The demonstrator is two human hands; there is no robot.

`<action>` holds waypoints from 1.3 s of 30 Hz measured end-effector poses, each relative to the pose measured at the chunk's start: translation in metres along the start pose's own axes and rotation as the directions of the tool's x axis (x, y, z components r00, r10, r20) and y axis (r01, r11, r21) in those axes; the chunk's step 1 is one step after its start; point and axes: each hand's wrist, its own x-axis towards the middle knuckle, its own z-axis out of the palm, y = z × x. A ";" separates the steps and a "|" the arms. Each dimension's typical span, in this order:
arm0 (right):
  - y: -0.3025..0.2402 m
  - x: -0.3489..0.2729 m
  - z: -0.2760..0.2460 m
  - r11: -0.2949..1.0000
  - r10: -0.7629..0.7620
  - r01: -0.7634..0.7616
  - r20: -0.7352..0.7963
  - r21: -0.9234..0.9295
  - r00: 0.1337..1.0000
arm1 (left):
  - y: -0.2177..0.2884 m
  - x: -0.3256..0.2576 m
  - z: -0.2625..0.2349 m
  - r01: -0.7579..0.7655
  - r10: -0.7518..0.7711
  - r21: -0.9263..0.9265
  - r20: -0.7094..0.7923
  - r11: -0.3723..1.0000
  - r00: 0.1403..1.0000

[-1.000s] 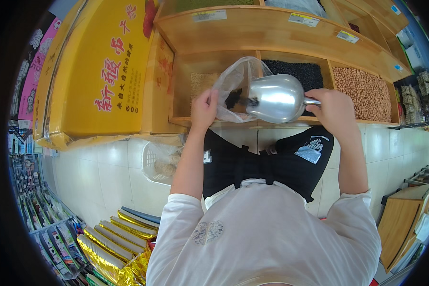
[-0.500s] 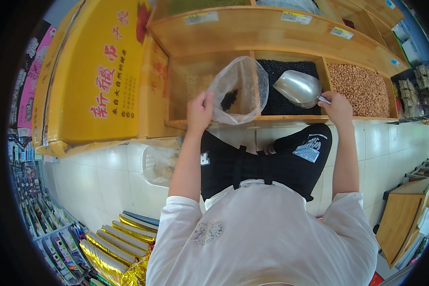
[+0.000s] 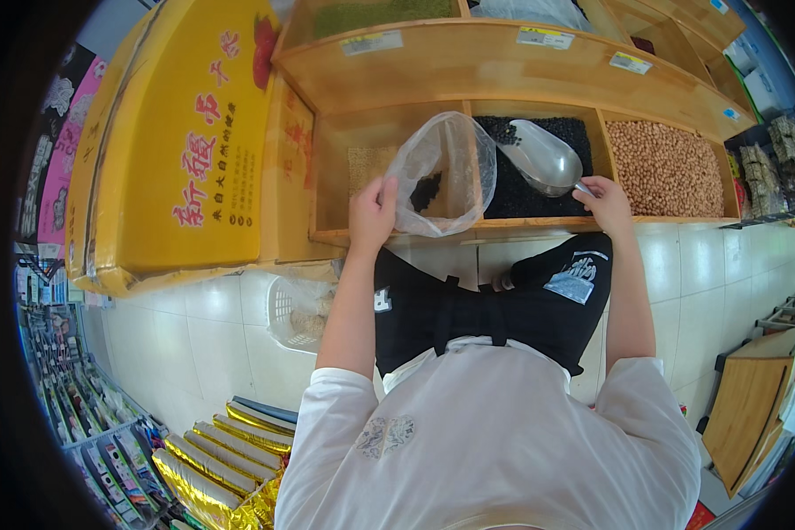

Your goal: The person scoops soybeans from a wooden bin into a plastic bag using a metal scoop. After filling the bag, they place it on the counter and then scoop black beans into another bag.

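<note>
My left hand (image 3: 374, 210) pinches the rim of a clear plastic bag (image 3: 481, 168), whose mouth gapes wide above the wooden bin. A small heap of dark beans (image 3: 425, 192) shows inside the bag. In my right hand (image 3: 608, 205) is the handle of a metal scoop (image 3: 552, 163). The scoop lies over the compartment of black beans (image 3: 570, 132), its mouth pointing to the far left, with a few beans at its lip. Partly behind the bag, the left compartment has a pale grain (image 3: 368, 168) in it.
To the right is a compartment of peanuts (image 3: 662, 163). A large yellow carton (image 3: 163, 168) stands on the left, against the wooden bins. Below it, a white basket (image 3: 281, 309) sits on the tiled floor. Gold-wrapped packs (image 3: 208, 468) are at the lower left.
My right hand has moved left and slightly down, bringing the scoop's mouth into the black beans, where a few now sit at its lip. The left hand still holds the bag in nearly the same place.
</note>
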 end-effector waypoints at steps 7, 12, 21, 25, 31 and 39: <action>0.000 -0.036 -0.021 0.936 -0.071 0.078 -0.035 0.342 0.997 | 0.003 0.001 0.001 -0.026 0.026 0.020 0.000 0.999 1.000; -0.055 -0.056 -0.034 0.924 -0.134 0.121 0.013 0.363 0.991 | 0.001 0.001 0.000 -0.011 0.010 0.040 0.025 0.999 1.000; -0.186 -0.084 -0.013 0.587 -0.419 0.418 0.182 -0.693 0.890 | -0.008 0.001 0.000 -0.019 0.019 0.051 0.003 0.999 1.000; -0.199 -0.087 -0.009 0.498 -0.346 0.383 0.227 -0.778 0.910 | -0.007 0.000 0.000 -0.014 0.014 0.030 -0.005 0.999 1.000; -0.179 -0.102 -0.055 0.684 -0.322 0.273 0.056 -0.677 0.945 | -0.002 0.000 0.000 -0.022 0.022 0.019 -0.001 1.000 1.000; -0.078 -0.036 -0.048 0.693 -0.102 0.000 -0.097 -0.721 0.990 | -0.002 0.000 0.000 -0.024 0.024 0.023 0.006 0.999 1.000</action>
